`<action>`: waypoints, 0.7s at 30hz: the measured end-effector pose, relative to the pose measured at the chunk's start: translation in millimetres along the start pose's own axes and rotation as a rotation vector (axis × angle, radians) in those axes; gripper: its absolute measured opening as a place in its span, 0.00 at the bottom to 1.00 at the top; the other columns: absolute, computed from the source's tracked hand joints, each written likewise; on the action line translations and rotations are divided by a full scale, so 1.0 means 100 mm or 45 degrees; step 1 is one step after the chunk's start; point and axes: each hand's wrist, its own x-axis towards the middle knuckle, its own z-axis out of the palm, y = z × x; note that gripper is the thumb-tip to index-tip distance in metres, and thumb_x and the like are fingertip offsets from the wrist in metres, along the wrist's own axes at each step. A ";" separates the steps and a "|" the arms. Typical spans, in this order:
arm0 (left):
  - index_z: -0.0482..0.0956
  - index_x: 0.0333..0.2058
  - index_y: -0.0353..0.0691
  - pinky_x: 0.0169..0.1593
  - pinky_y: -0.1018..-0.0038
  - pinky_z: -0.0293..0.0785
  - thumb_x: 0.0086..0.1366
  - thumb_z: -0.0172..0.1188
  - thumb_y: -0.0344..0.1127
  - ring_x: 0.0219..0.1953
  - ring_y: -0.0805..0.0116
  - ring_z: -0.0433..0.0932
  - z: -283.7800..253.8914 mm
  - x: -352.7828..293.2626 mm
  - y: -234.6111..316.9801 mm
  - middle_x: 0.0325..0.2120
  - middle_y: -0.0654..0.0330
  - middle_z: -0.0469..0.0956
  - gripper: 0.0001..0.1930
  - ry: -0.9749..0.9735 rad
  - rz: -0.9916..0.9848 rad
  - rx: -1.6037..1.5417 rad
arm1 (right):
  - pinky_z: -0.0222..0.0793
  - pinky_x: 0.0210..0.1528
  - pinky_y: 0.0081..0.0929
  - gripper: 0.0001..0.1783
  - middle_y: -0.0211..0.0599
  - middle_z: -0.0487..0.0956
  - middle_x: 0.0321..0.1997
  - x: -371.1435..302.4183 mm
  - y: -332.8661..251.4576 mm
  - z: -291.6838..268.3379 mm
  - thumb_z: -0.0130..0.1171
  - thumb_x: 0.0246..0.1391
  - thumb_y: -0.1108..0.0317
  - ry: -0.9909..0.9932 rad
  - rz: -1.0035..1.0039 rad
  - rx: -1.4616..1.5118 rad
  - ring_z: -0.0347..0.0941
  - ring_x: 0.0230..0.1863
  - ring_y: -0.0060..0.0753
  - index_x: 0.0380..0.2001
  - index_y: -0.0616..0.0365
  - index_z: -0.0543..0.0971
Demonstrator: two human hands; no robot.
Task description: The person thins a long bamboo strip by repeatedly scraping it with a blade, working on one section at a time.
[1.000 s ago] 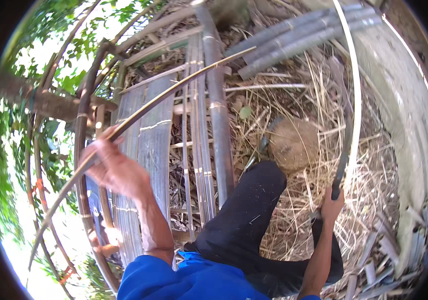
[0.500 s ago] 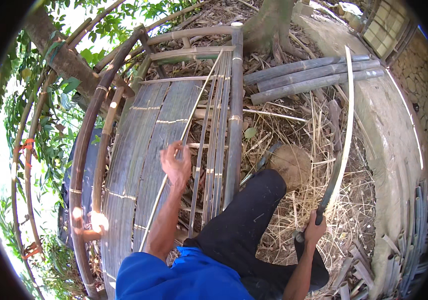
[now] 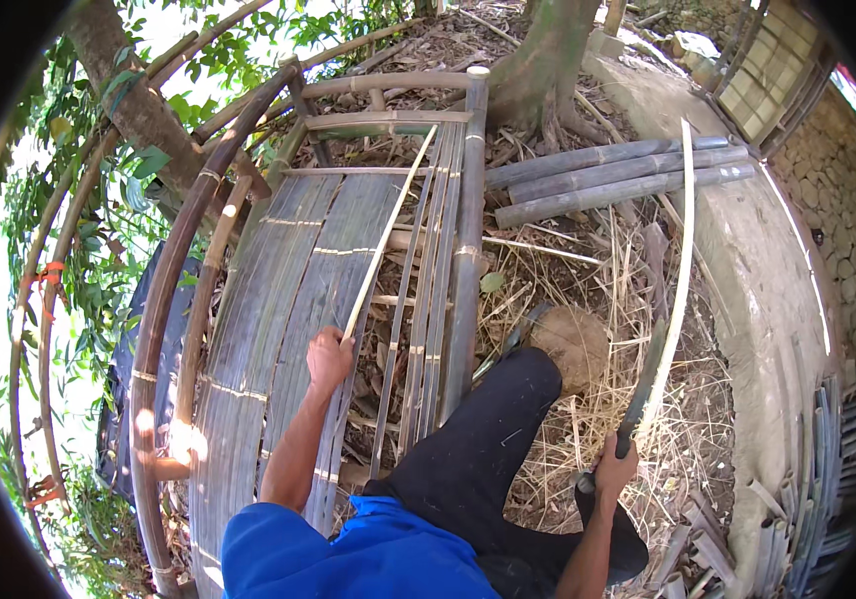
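My left hand (image 3: 328,359) is closed around the lower end of a thin pale bamboo strip (image 3: 388,232). The strip slants up over the slatted bamboo bench (image 3: 293,270) to its far rail. On the right, my right hand (image 3: 615,467) grips the handle of a machete, its dark blade (image 3: 643,384) pointing up and away. A long, slightly curved pale strip (image 3: 689,220) runs alongside the blade and ends close to that hand; whether the hand also holds it, I cannot tell. Several narrow bamboo slats (image 3: 428,299) lie lengthwise on the bench's right side, with gaps between them.
A round wooden chopping block (image 3: 570,349) stands by my knee, with a dark curved blade-like piece (image 3: 523,331) against it. Straw-like shavings (image 3: 598,399) litter the ground. Three thick bamboo poles (image 3: 628,180) lie ahead right, near a concrete ledge (image 3: 748,270). Cut bamboo (image 3: 813,479) is stacked lower right.
My left hand has closed on the thin strip, having been raised with fingers parted. The strip has shifted with its lower end now at my hand. My right hand keeps its grip on the machete.
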 end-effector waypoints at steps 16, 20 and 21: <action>0.84 0.44 0.31 0.16 0.72 0.67 0.70 0.60 0.43 0.14 0.76 0.73 -0.05 0.16 0.38 0.15 0.65 0.71 0.18 -0.136 -0.179 -0.698 | 0.61 0.12 0.22 0.15 0.27 0.69 0.15 -0.07 -0.11 0.00 0.63 0.64 0.61 -0.019 -0.054 0.046 0.65 0.11 0.20 0.35 0.60 0.70; 0.84 0.47 0.33 0.16 0.70 0.70 0.69 0.60 0.41 0.14 0.72 0.74 -0.21 0.08 0.70 0.15 0.62 0.73 0.17 -0.285 -0.441 -0.904 | 0.60 0.13 0.22 0.16 0.27 0.69 0.16 -0.11 -0.14 0.07 0.64 0.64 0.60 -0.036 -0.029 0.053 0.65 0.12 0.19 0.36 0.61 0.71; 0.84 0.45 0.33 0.14 0.72 0.67 0.70 0.59 0.41 0.12 0.74 0.72 -0.20 0.07 0.71 0.14 0.63 0.73 0.16 -0.286 -0.446 -0.953 | 0.60 0.13 0.22 0.16 0.27 0.69 0.16 -0.10 -0.11 0.08 0.64 0.64 0.60 -0.037 -0.026 0.054 0.65 0.12 0.19 0.36 0.61 0.71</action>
